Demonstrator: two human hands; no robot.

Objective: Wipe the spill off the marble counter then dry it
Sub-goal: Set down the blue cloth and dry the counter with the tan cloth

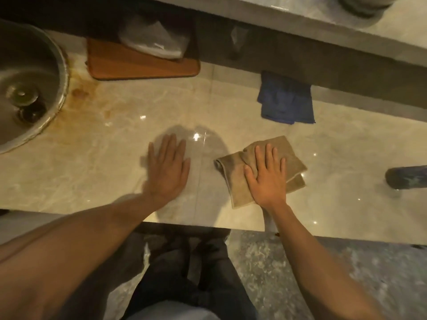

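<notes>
Head view: right hand (265, 179) flat, fingers spread, pressing soft folded tan cloth (233, 181) near counter (335, 197) front edge (limp, light; best pinched at a corner), left hand (167, 167) open on bare marble.

Beige marble counter (115, 144): round steel sink (25, 88) at far left; orange wooden board (143, 65) behind, bearing a clear plastic bag (152, 40). Folded tan cloth (233, 179) lies right of centre, folded blue cloth (286, 100) behind it, dark cylindrical bottle (406, 176) at right edge.
</notes>
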